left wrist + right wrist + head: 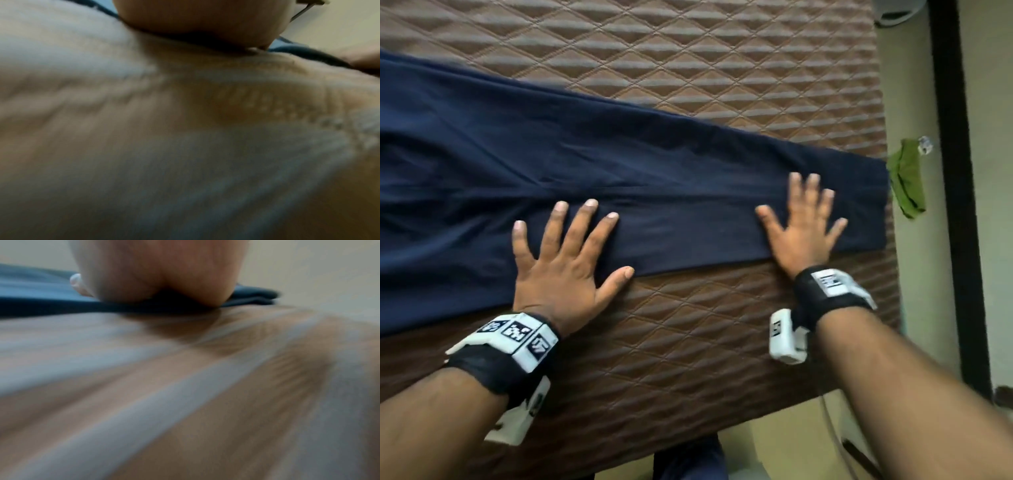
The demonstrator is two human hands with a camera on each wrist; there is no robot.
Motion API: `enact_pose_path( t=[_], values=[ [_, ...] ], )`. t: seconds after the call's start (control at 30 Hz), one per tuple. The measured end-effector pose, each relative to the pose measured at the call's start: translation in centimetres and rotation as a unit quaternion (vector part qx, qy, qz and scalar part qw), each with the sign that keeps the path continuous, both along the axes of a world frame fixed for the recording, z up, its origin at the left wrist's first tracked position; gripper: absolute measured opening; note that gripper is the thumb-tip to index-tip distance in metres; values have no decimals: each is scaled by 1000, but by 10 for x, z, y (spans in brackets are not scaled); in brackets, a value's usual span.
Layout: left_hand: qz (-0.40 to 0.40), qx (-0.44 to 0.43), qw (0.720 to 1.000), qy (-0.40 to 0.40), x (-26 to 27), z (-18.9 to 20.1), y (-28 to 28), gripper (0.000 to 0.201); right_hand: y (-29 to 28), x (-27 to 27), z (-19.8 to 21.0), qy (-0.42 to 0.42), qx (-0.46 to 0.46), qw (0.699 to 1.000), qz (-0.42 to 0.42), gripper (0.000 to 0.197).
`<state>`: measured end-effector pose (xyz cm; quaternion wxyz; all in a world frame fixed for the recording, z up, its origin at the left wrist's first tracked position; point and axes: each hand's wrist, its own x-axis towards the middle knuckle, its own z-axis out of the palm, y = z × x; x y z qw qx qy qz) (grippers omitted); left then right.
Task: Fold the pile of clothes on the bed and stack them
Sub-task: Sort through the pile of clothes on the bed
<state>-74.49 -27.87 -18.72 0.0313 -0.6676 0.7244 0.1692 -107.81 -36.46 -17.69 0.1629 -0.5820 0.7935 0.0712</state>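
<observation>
Navy garment [619,178] lies spread flat in a long band across the quilted brown bed [688,68], running from the left border of the head view to the bed's right edge, where its end stops. Left hand [561,267] lies palm down on the garment's near edge, fingers [585,222] straight and splayed, thumb tip at the cloth's border. Right hand [803,229] lies likewise flat, fingers spread, near the garment's right end, heel of the palm at the near edge. Neither hand grips the cloth. Wrist views are blurred; each appears to show a palm heel pressed where dark fabric [41,303] meets the quilt. Bare quilt lies open beyond the garment and between it and the bed's near edge. A green cloth [905,181] lies off the bed on the pale floor [917,274], just right of the garment's end.
</observation>
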Motion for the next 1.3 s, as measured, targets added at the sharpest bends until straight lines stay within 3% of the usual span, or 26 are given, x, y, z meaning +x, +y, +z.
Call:
enact_pose_path(
  t=[0.07,0.13,0.23,0.3,0.4,0.47,0.57,0.7,0.77,0.9,1.0,1.07,1.17,1.23,1.3],
  values=[
    [37,15,999,9,-12,11,-8,78,-7,-74,10,17,25,993,-118,79],
    [81,7,996,20,-32,24,-19,71,-15,-133,24,4,6,983,-182,72],
    [71,-28,996,47,-79,36,-47,65,-22,-170,36,-27,-82,982,-168,56],
    [37,-18,998,54,-114,31,-68,67,-28,-170,34,-108,-110,975,-161,51],
    [39,34,999,17,-158,14,-86,77,-47,-152,29,-221,-86,939,-249,53],
    [55,38,997,-22,-171,5,-86,80,-60,-144,25,-292,-57,914,-275,47],
    [69,37,997,-16,-172,5,-84,82,-75,-139,30,-405,-12,875,-264,29],
    [71,41,996,-24,-181,5,-85,80,-81,-157,37,-417,13,863,-286,44],
    [80,45,995,-36,-184,2,-84,80,-79,-159,40,-406,20,855,-321,42],
    [80,43,995,-33,-183,0,-85,80,-79,-149,49,-469,64,804,-362,46],
    [77,43,996,-31,-184,0,-85,80,-78,-147,56,-505,95,789,-337,26],
    [77,47,996,-29,-183,0,-84,80,-75,-149,58,-511,102,793,-316,27],
    [77,41,996,-21,-183,4,-85,81,-75,-156,71,-531,83,808,-244,47],
    [95,20,995,5,-183,10,-86,81,-82,-170,80,-507,31,844,-172,53],
    [123,-1,992,23,-178,16,-88,81,-95,-185,80,-428,-12,895,-126,59]
  ],
)
